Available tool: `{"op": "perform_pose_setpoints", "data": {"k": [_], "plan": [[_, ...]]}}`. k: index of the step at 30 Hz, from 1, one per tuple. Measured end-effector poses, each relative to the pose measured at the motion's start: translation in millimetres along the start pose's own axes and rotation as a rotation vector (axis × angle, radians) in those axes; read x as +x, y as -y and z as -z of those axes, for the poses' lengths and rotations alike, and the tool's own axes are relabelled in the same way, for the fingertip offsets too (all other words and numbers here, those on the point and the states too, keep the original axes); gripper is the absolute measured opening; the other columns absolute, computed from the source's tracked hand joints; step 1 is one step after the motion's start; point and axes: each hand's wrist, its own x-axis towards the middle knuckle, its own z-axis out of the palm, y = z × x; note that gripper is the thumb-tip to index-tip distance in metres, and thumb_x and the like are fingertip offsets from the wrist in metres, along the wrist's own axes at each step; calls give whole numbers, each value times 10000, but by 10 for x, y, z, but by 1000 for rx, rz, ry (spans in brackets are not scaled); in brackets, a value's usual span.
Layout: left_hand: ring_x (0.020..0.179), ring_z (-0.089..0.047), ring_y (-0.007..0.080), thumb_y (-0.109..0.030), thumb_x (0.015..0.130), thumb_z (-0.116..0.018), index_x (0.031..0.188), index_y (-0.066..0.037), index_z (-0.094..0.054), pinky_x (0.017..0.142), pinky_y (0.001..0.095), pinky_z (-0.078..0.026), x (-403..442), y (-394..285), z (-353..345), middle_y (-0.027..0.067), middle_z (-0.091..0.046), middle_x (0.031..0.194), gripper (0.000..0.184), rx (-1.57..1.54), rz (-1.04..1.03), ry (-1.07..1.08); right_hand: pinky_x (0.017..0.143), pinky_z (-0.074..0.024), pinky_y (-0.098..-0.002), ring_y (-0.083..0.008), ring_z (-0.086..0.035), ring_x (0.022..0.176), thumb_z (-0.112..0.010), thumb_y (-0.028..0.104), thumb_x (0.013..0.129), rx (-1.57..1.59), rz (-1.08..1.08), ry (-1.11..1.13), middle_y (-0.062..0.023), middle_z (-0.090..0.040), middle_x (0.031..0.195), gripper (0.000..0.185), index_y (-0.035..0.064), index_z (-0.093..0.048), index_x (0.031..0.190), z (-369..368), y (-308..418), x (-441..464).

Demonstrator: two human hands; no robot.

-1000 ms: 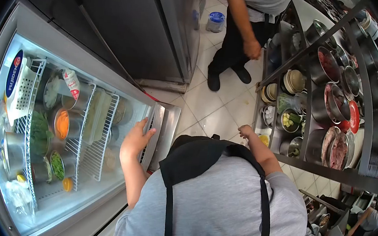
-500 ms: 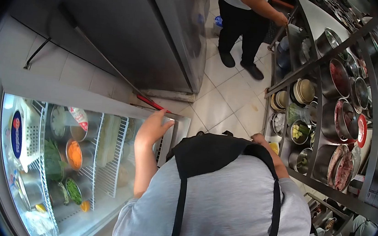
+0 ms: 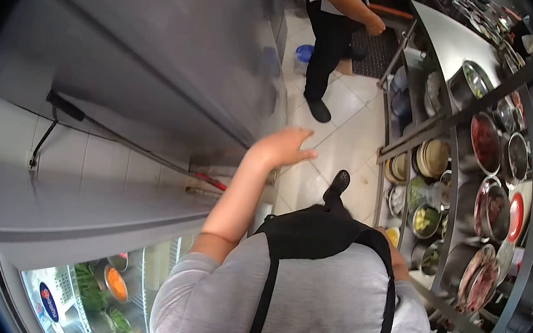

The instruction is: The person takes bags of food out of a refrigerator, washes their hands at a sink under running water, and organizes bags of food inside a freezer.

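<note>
Head view, my left hand: (image 3: 281, 148) released, fingers spread, holding nothing, out over the tiled floor (image 3: 348, 126).
Right side: my right forearm (image 3: 398, 258) shows beside my black apron (image 3: 311, 239); the right hand is hidden, so I can't tell whether it grasps anything.
Grey metal cabinet: (image 3: 163, 38) the large thing nearest my left hand, with no touch that I can make out.
Lit refrigerator: (image 3: 90, 239) low on my left, below my outstretched arm; its Fujidenzo label (image 3: 49, 301), leafy greens (image 3: 90, 288) and orange food (image 3: 116, 283) show inside.
Long-handled tool: (image 3: 65, 106) slanting between cabinet and refrigerator, black grip at one end.
Metal rack: (image 3: 512, 85) on my right, bearing raw meat (image 3: 483, 140), stacked bowls (image 3: 434, 157) and chopped vegetables (image 3: 426, 220).
Co-worker: (image 3: 327, 49) standing ahead, well apart from my left hand.
Progress: my left hand has nothing picked up, and the visible food sits in the refrigerator or on the rack; I judge that what is finished or left can't be read from here.
</note>
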Motion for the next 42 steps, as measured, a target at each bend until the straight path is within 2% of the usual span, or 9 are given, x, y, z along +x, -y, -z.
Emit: {"op": "perform_pose_setpoints", "data": {"k": [7,12,16,19,21,22,28,34,42], "plan": [[1207,-363,273,-439,787,-565,1237,-35,-431,994,351,-299,1405,-63,1352,149,-401,1288,619,21,50,-376,541,-454,-428,-227,-555,576,-450,221,861,-126,195,-43,-127,-592,749,263,9,-577,950,1052,1243,363],[1214,-353,304,-465,743,-602,1273,-26,-381,986,360,-318,2394,534,1870,196,-338,1309,723,-370,165,-734,539,-461,-396,-228,-568,590,-490,227,833,-320,363,-73,-121,-594,738,248,11,-586,907,1868,2547,330],[1169,-397,321,-385,741,-626,1223,29,-419,962,357,-344,2819,869,2182,228,-368,1267,668,-352,123,-1119,536,-467,-370,-228,-579,602,-522,232,810,-703,771,-72,-116,-596,730,239,12,-593,873,2224,3567,87],[1082,-464,282,-332,740,-629,1191,9,-460,873,348,-398,2983,1008,2585,194,-441,1185,590,-86,142,-1457,553,-477,-359,-232,-593,642,-571,242,773,-237,390,52,-99,-601,722,247,27,-600,890,2237,4285,224],[1022,-495,276,-276,754,-606,1155,23,-478,842,356,-415,3083,1023,2873,175,-482,1122,517,70,154,-1662,500,-455,-310,-163,-565,617,-541,244,804,-216,430,33,-62,-576,742,246,31,-592,916,2206,4829,224],[1142,-391,349,-126,789,-545,1249,65,-323,966,371,-325,3072,907,2990,236,-406,1204,545,145,195,-1654,507,-455,-305,-162,-565,617,-542,244,806,-249,431,34,-63,-577,760,250,31,-588,928,2203,5153,223],[1010,-491,343,-87,815,-495,1175,82,-401,902,365,-387,3401,1032,3574,219,-499,1075,409,478,135,-1839,543,-457,-288,-150,-568,624,-526,252,817,-349,526,87,-53,-581,773,246,43,-593,929,2434,6599,385],[800,-592,199,-175,769,-603,1032,40,-544,687,284,-494,3627,965,3752,120,-563,951,345,380,393,-2005,457,-433,-301,-169,-569,579,-556,206,794,-644,546,58,-74,-588,745,226,20,-585,920,3180,7416,1075],[549,-540,106,-227,687,-719,747,2,-601,542,226,-440,3634,1045,3930,36,-599,635,264,318,926,-2096,463,-454,-301,-180,-579,594,-508,147,822,-947,451,108,-95,-599,761,178,14,-573,920,3330,8536,2049]]}}
